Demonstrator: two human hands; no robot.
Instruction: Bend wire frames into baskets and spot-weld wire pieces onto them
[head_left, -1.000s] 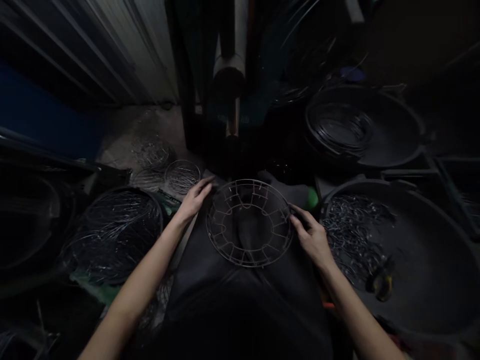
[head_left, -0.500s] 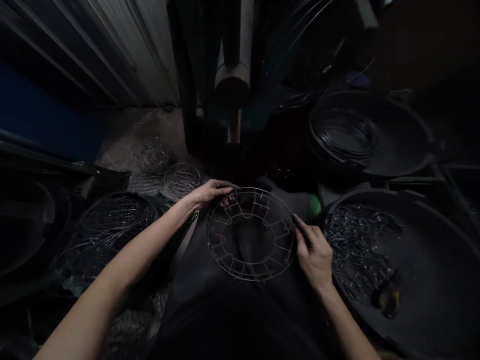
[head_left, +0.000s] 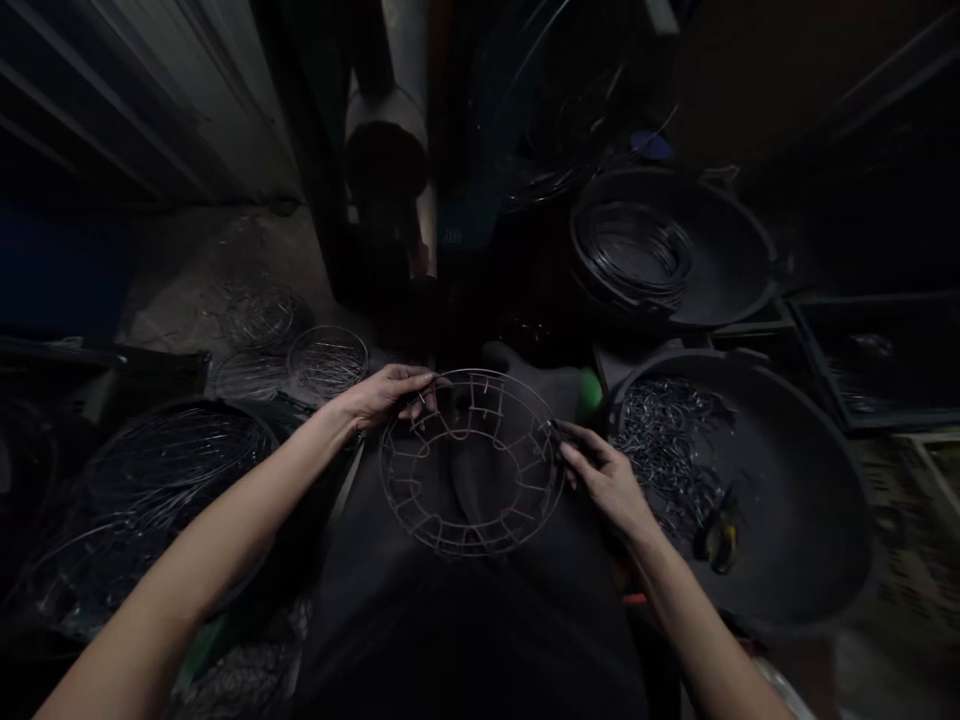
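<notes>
A round wire frame (head_left: 480,553), made of an outer ring with bent wire loops around an open middle, is held tilted over my lap. My left hand (head_left: 390,393) pinches its rim at the upper left, thumb on top and fingers partly hidden beneath. At the right side of the rim, my right hand (head_left: 600,475) grips the ring between thumb and fingers. Dark cloth (head_left: 480,620) covers my legs below the frame.
To the right, a black basin (head_left: 795,500) holds small bent wire pieces and a yellow-and-black tool (head_left: 721,543). Behind it, another basin (head_left: 720,250) contains coiled wire (head_left: 637,255). Long wires (head_left: 180,450) fill a container at left. A machine column (head_left: 390,150) stands ahead.
The view has swung to the right, so the surroundings sit further left. Both hands still hold the wire frame; the fingers of my right hand have shifted slightly on its rim.
</notes>
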